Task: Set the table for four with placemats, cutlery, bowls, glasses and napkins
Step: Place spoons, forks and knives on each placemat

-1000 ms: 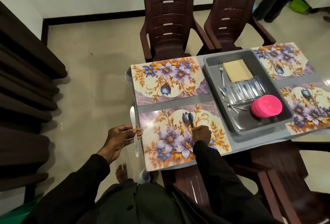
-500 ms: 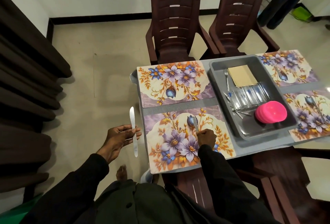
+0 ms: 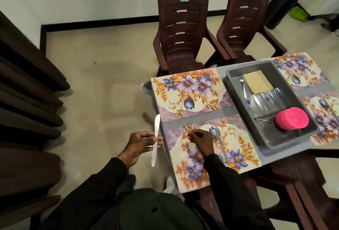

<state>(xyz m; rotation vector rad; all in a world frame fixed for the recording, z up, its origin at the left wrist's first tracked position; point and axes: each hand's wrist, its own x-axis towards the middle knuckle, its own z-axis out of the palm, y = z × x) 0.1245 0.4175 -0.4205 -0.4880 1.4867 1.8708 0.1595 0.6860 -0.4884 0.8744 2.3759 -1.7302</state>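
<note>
Head view: the left hand (image 3: 141, 143) pinches a long white plastic knife (image 3: 157, 128), pointing away from the person, just left of the near flowery placemat (image 3: 242, 143), and the right hand (image 3: 200, 140), loosely curled and holding nothing I can see, hovers over that mat.

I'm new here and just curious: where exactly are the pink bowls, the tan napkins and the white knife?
pink bowls (image 3: 291, 119), head view, top of the stack.
tan napkins (image 3: 257, 82), head view, middle of the top sheet.
white knife (image 3: 157, 125), head view, broad upper end.
</note>
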